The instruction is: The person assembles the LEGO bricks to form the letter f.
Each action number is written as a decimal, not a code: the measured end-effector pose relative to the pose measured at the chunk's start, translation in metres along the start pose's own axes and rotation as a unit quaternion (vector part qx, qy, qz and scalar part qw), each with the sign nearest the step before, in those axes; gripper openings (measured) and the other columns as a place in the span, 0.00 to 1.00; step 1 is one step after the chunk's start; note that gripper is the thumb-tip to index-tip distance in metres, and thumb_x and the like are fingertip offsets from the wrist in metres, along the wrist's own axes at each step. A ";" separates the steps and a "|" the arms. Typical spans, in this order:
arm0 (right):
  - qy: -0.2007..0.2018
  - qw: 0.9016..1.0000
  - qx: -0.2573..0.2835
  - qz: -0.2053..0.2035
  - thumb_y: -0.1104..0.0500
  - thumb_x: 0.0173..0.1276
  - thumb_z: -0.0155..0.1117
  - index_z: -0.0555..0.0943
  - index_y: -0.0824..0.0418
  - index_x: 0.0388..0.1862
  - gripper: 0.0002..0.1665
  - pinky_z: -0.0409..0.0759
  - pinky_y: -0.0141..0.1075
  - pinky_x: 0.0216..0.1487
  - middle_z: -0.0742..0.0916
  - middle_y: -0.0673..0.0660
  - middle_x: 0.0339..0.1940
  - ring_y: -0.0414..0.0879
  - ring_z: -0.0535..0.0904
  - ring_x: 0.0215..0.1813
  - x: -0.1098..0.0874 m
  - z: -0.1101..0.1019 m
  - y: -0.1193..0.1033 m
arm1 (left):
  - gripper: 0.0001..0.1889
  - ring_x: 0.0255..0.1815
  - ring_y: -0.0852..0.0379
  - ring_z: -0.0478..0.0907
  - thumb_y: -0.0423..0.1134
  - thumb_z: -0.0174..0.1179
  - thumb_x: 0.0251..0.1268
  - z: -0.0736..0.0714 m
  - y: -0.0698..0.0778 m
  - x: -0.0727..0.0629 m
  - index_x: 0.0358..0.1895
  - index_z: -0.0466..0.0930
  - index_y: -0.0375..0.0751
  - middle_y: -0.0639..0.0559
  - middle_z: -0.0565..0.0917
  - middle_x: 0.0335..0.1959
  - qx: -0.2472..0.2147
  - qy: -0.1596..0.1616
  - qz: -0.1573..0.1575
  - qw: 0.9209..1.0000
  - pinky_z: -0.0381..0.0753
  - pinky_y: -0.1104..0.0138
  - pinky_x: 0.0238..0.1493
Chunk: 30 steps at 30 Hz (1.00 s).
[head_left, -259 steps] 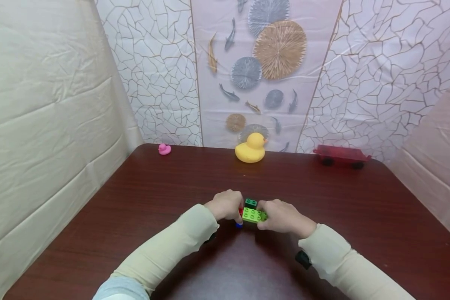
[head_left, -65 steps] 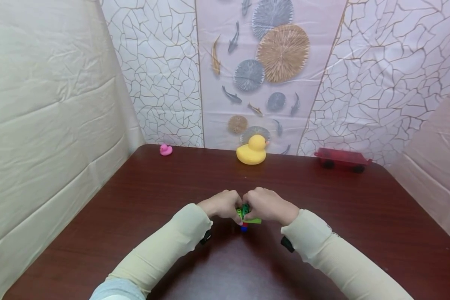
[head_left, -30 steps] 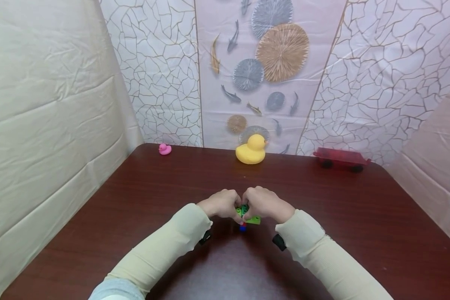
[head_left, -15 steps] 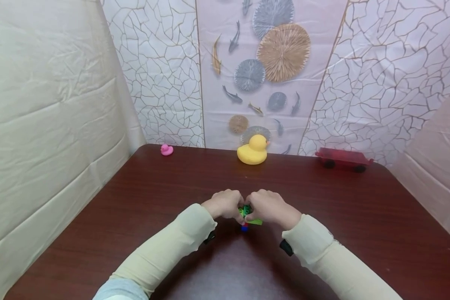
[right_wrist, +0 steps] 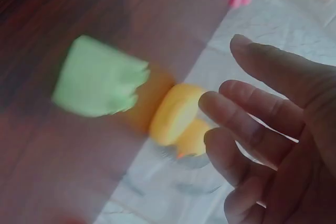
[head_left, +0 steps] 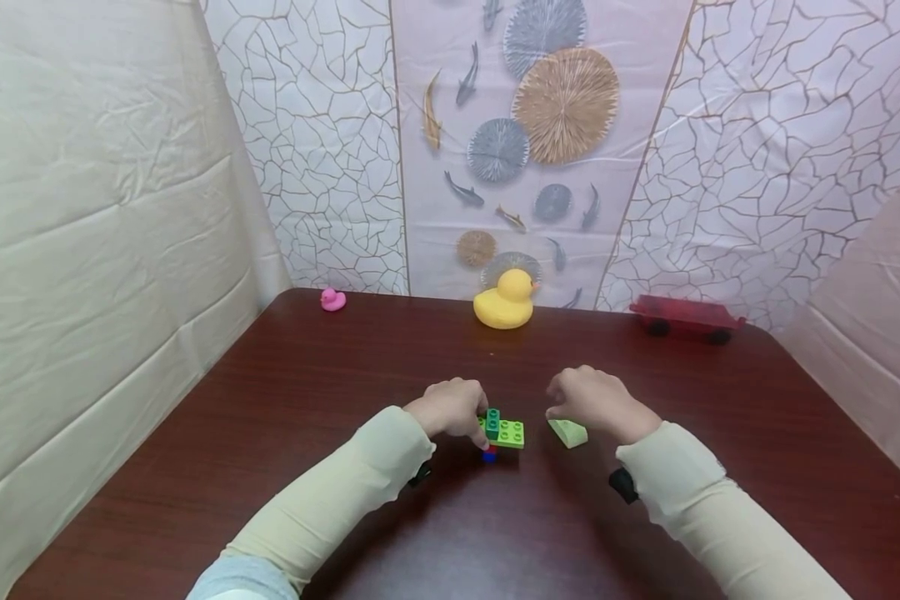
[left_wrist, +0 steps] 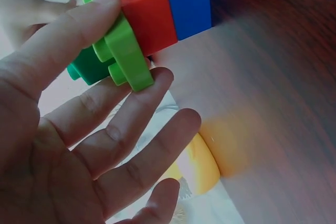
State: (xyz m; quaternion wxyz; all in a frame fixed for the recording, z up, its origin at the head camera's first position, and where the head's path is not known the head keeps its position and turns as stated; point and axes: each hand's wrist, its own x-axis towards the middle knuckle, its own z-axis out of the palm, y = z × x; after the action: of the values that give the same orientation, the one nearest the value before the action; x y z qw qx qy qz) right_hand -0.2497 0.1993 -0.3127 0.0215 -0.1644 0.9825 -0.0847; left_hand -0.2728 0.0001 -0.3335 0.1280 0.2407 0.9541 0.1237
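In the head view my left hand pinches a joined stack of toy building bricks near the middle of the table. The stack's long lime green brick carries a dark green brick across its top. Below it come a red brick and a blue brick, seen best in the left wrist view. My thumb lies against the lime brick's studded side. To the right, my right hand has loosely bent fingers around nothing. Beside and below it is a pale green wedge-like block, blurred in the right wrist view and apart from the fingers.
At the table's far edge sit a small pink duck, a larger yellow duck and a red toy wagon with black wheels. A patterned cloth hangs behind the brown table.
My right hand has let go of the bricks and moved right, and the pale green block now shows beside it. The dark green brick, earlier behind the lime one, sits on top. My left hand stays.
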 end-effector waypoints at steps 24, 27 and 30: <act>-0.004 0.995 -0.034 0.090 0.42 0.51 0.62 0.74 0.55 0.14 0.20 0.63 0.38 0.19 0.73 0.51 0.13 0.45 0.67 0.19 0.002 0.031 0.026 | 0.13 0.23 0.60 0.68 0.49 0.71 0.36 0.000 0.003 -0.001 0.23 0.79 0.49 0.60 0.75 0.18 0.013 0.003 0.002 1.000 0.65 0.67 0.24; -0.012 0.995 -0.033 0.098 0.41 0.50 0.62 0.75 0.56 0.17 0.20 0.64 0.39 0.20 0.73 0.52 0.14 0.46 0.67 0.20 0.003 0.034 0.026 | 0.13 0.24 0.60 0.68 0.49 0.71 0.36 -0.001 0.003 -0.001 0.25 0.79 0.49 0.60 0.75 0.19 0.012 0.001 0.001 1.000 0.66 0.67 0.25; -0.016 0.994 -0.032 0.104 0.41 0.49 0.63 0.76 0.58 0.21 0.20 0.65 0.40 0.21 0.74 0.52 0.16 0.47 0.68 0.21 0.004 0.038 0.027 | 0.13 0.24 0.60 0.69 0.49 0.71 0.36 -0.001 0.003 -0.001 0.24 0.80 0.49 0.60 0.75 0.19 0.010 -0.001 0.002 1.000 0.66 0.67 0.24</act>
State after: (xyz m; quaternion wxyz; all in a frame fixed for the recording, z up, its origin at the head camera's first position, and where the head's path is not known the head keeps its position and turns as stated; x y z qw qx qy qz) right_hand -0.2597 0.2174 -0.3552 0.0401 -0.0632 0.9961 -0.0475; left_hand -0.2710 0.0022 -0.3312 0.1260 0.2441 0.9548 0.1138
